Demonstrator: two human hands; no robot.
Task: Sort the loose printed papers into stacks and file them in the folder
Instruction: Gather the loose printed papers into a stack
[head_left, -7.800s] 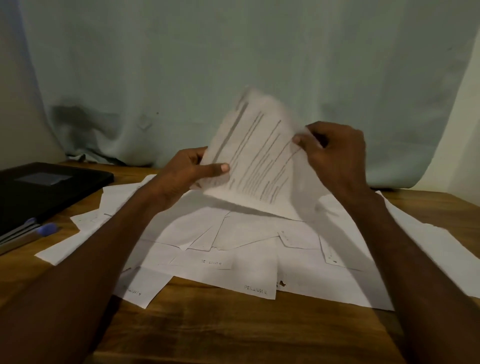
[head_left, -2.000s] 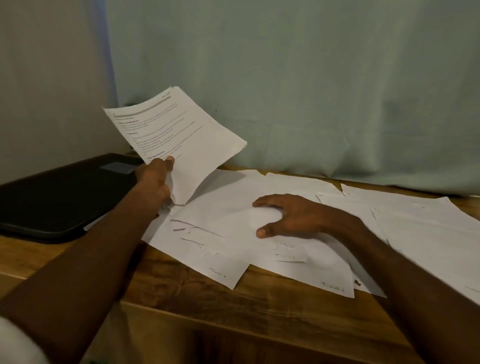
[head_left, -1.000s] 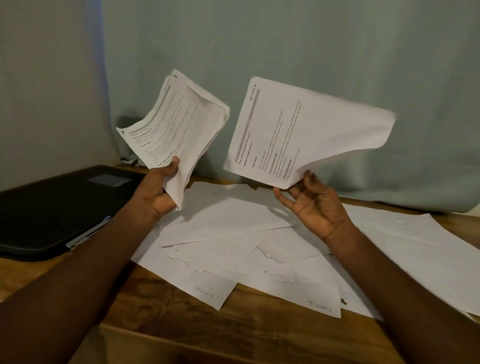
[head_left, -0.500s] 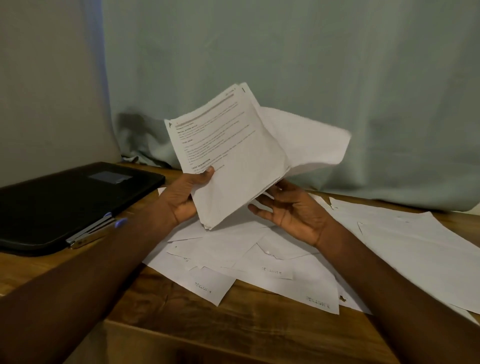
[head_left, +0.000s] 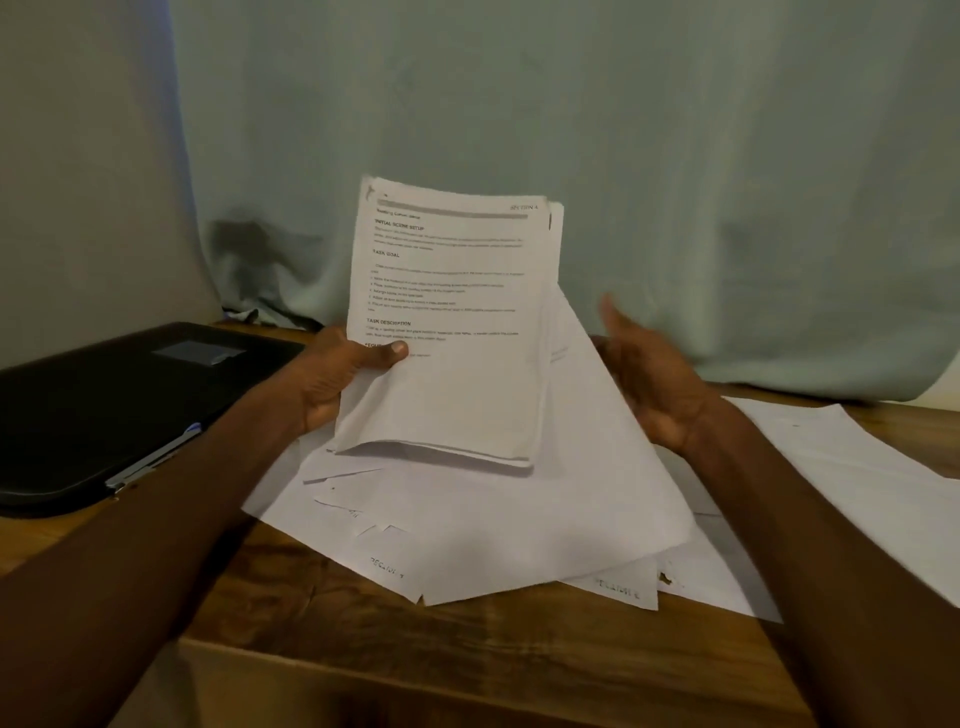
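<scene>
My left hand (head_left: 332, 382) grips a small stack of printed sheets (head_left: 457, 291) by its lower left edge, thumb on the front page, holding it upright above the table. My right hand (head_left: 654, 379) is beside the stack's right edge, palm turned toward it, fingers spread and blurred, holding nothing. A larger sheet (head_left: 587, 467) slopes down from behind the stack onto the loose papers (head_left: 467, 551) spread face down on the table. The black folder (head_left: 104, 405) lies shut at the left.
A pen (head_left: 156, 457) lies against the folder's near edge. More white sheets (head_left: 857, 467) lie at the right. The wooden table (head_left: 467, 665) ends at a front edge close to me. A pale curtain (head_left: 571, 130) hangs right behind the table.
The sheet that my right hand lifted has been joined to the left hand's stack. The stack now stands upright and squared, and my right hand has let go and moved to its right side.
</scene>
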